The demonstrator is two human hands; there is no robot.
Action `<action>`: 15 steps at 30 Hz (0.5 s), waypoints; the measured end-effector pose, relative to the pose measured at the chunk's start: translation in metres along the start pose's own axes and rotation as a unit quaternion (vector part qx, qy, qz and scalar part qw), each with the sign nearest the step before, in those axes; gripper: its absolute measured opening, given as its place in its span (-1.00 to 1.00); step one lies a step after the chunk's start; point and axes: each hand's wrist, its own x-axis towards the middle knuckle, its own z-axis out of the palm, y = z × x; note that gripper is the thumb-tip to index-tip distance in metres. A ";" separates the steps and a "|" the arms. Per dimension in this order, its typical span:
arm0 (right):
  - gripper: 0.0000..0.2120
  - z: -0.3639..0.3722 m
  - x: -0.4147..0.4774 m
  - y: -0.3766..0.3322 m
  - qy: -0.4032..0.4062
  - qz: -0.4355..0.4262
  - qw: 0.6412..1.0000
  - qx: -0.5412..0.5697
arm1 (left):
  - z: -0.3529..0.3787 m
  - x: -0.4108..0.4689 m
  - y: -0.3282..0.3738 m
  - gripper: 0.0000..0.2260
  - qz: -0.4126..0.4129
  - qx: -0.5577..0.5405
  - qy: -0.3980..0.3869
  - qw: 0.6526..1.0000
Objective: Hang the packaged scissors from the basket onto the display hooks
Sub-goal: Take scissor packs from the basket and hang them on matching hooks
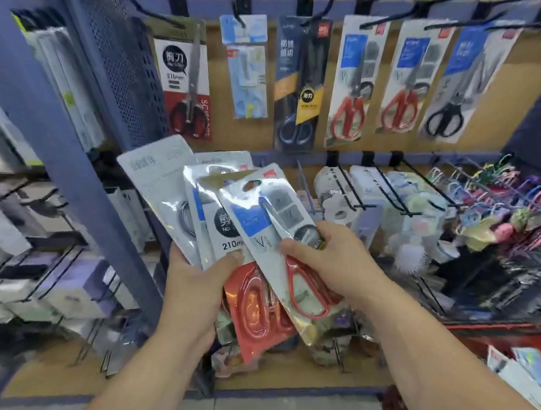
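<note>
Left hand (195, 287) is curled round a fan of maybe five packaged scissors (158, 190), while the right hand (329, 264) pinches the front red-handled pack (263, 217). So I'd say plenty's left to hang, plus more in the red basket (494, 329) near right. The far display hooks (376, 21) already carry several packs against a tan pegboard (498, 105), with blue shop racking on the left.

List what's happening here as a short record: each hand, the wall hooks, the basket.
left hand: holds a fan of scissors packs
right hand: pinches the front pack, red-handled scissors
top hooks: six hung packs; two match the front pack
basket: red, lower right, loose packs inside
</note>
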 end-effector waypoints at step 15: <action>-0.81 -0.053 0.018 -0.040 0.162 -0.049 0.964 0.203 | 0.020 0.057 0.054 -0.55 0.051 -0.020 -0.133 0.990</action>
